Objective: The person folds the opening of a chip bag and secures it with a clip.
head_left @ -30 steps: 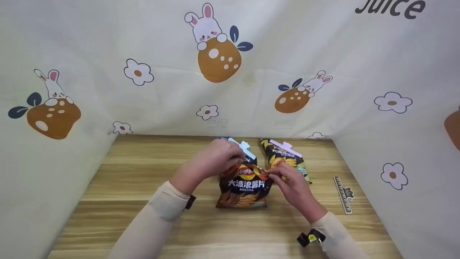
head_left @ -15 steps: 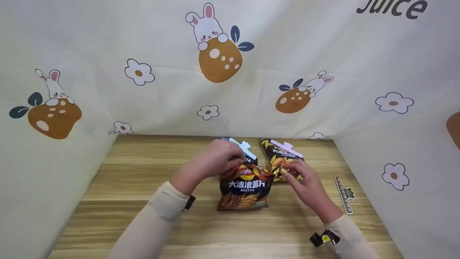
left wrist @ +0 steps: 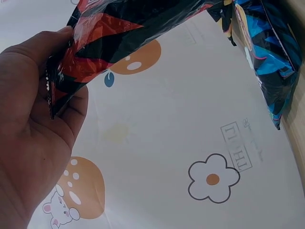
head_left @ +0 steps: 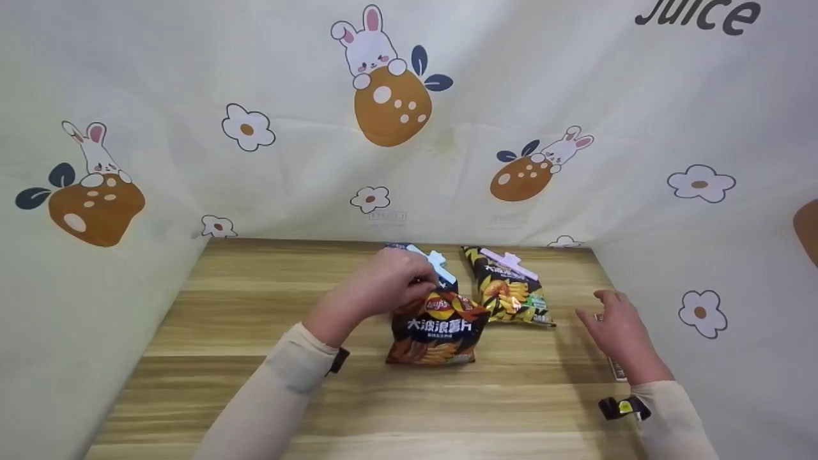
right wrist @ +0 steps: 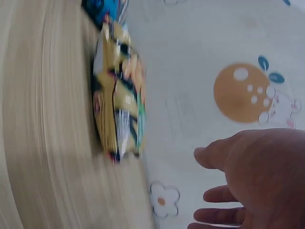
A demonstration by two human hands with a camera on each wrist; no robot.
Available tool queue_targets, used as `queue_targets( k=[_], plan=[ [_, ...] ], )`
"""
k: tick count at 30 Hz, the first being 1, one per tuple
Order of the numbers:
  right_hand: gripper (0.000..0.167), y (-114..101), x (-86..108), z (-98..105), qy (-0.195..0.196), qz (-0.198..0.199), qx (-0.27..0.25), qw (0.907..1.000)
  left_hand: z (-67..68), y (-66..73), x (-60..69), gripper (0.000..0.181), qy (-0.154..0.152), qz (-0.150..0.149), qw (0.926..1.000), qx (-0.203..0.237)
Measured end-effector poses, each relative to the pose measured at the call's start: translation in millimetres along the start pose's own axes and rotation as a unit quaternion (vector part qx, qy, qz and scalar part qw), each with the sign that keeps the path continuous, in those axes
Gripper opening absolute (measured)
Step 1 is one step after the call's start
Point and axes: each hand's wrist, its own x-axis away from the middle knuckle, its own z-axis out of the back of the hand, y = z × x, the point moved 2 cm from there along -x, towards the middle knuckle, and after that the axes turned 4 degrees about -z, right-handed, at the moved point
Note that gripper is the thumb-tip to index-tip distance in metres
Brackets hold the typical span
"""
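My left hand [head_left: 397, 275] pinches the top left corner of a black and orange-red Lay's chip bag [head_left: 438, 327], which stands upright on the table. In the left wrist view, the thumb and fingers of that hand [left wrist: 33, 119] grip the edge of the bag [left wrist: 112, 33]. Fingers apart and holding nothing, my right hand [head_left: 618, 329] hovers at the right side of the table. Below it, mostly hidden, lies a ruler-patterned bag clip [head_left: 618, 372]. The right wrist view shows the same hand [right wrist: 267, 176] with its fingers extended.
Behind, a yellow and black chip bag [head_left: 511, 294] wears a pink clip [head_left: 509, 263]. A blue chip bag [left wrist: 274, 52], largely covered by my left hand in the head view, wears a light blue clip [head_left: 436, 262]. Printed cloth walls [head_left: 307, 185] surround the wooden table [head_left: 255, 306].
My right hand has let go of the front bag's top right corner and moved right, past the yellow bag, to the ruler-patterned clip. My left hand keeps its grip.
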Motion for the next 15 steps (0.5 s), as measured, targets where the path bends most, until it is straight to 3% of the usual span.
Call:
queue_targets(
  k=[8, 15],
  plan=[
    [0.091, 37.9, -6.8, 6.3, -0.086, -0.077, 0.039, 0.9926, 0.0, 0.5, 0.1, 0.012, 0.001, 0.000, 1.0000, -0.004],
    [0.093, 55.7, -7.9, 10.7, -0.118, -0.100, 0.023, 0.9877, -1.4, -1.2, 0.0, 0.011, 0.009, -0.007, 0.9999, -0.004]
  ],
)
